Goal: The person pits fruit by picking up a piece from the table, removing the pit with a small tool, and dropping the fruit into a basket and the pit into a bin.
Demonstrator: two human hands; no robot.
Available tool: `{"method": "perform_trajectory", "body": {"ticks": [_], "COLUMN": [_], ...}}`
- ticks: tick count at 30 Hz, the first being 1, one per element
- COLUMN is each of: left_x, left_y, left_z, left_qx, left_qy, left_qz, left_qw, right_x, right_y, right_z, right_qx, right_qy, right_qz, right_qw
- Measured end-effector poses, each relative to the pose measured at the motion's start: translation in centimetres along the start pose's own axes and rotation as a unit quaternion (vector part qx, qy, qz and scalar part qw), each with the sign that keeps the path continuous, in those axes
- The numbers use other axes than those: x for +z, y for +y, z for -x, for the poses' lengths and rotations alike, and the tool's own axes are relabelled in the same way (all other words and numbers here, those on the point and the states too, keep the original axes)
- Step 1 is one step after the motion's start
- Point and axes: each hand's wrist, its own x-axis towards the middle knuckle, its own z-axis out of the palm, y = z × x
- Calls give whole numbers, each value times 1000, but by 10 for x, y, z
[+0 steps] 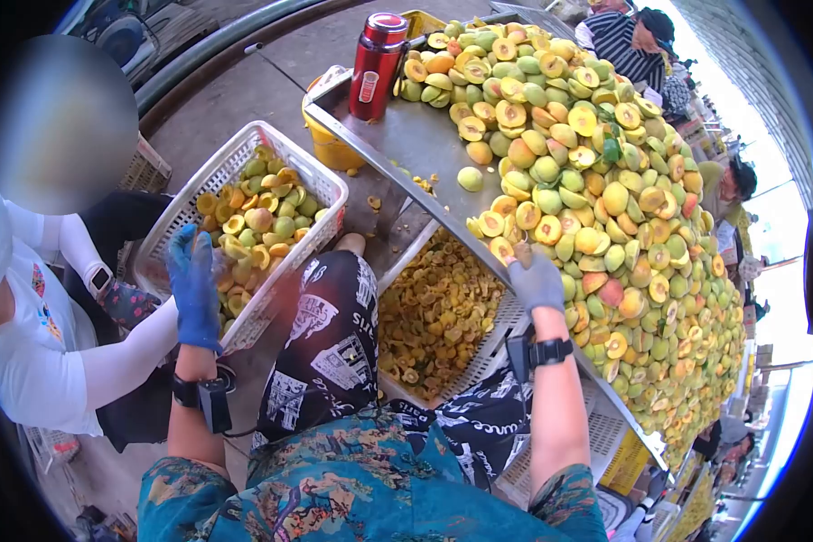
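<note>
My left hand (195, 294), in a blue glove, is raised over the near side of a white plastic crate (309, 149). Its fingers stretch upward, apart, with no fruit plainly held. Halved apricots (260, 212) fill much of that crate. At the edge of a metal table (422, 194), my right hand (538, 282) wears a grey glove, its fingers closed beside the heaped apricots (596, 194). A small brownish piece shows at its fingertips, too small to name. Many apricots in the heap are cut open, showing their flesh and brown centres.
A second white crate (513, 336) between my knees and the table holds small apricot pieces (438, 312). A red flask (377, 68) stands on the table corner above a yellow bucket (334, 144). One person (45, 334) sits at my left; others work along the far side.
</note>
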Motion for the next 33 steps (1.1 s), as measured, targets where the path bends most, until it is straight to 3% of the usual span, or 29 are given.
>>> {"method": "perform_trajectory", "body": {"ticks": [1, 3, 5, 6, 7, 9, 11, 13, 14, 16, 17, 19, 20, 21, 23, 26, 27, 28, 29, 32, 33], "left_x": [-1, -12, -5, 11, 21, 33, 50, 72, 79, 91, 97, 114, 117, 127, 136, 150, 145, 143, 140, 123, 123], "left_y": [-13, -56, -54, -21, -10, 8, 16, 20, 25, 39, 40, 40, 44, 37, 39, 21, 29, 26, 26, 24, 15], "left_z": [-1, -3, 17, 45, 62, 85, 102, 114, 117, 123, 126, 132, 129, 137, 145, 164, 169, 173, 176, 163, 163], "left_qx": [-2, -6, 26, 26, -78, -54, 53, 60, 61, -201, -200, -178, -193, -146, -83, -9, 26, -23, -72, -29, -82], "left_qy": [7, -73, -148, -155, -199, -303, -390, -472, -472, -553, -560, -507, -519, -470, -443, -466, -444, -438, -433, -395, -362], "left_qz": [-4, 36, -151, -69, 110, 107, 101, 173, 174, 251, 252, 295, 291, 264, 259, 316, 237, 258, 281, 178, 232], "left_qw": [1000, 997, 977, 985, 971, 945, 914, 862, 862, 769, 764, 790, 780, 829, 854, 826, 864, 861, 854, 901, 899], "right_x": [7, 21, 26, 22, 19, 28, 32, 33, 35, 41, 38, 17, 5, -4, -15, 6, 2, 29, 30, 10, 10], "right_y": [8, 15, 18, 12, 8, 21, 27, 28, 29, 32, 34, 31, 17, -2, -37, -73, -91, -81, -80, -85, -78], "right_z": [-11, -38, -56, -62, -68, -75, -73, -68, -67, -57, -50, -26, -2, 22, 80, 139, 158, 163, 172, 197, 201], "right_qx": [-6, -22, -40, -57, -70, -56, -28, -27, -27, -71, -90, -35, 26, 78, 74, 115, 124, 113, 114, 74, 54], "right_qy": [-5, -13, -48, -86, -120, -103, -78, -62, -61, 75, 146, 143, 101, 55, -48, -62, -63, -85, -88, -188, -217], "right_qz": [0, 37, 43, 56, 73, -2, -74, -177, -176, -160, -149, -172, -316, -459, -640, -745, -762, -777, -779, -644, -605], "right_qw": [1000, 999, 997, 993, 988, 993, 994, 982, 982, 982, 974, 974, 943, 883, 764, 654, 632, 613, 610, 738, 765]}}
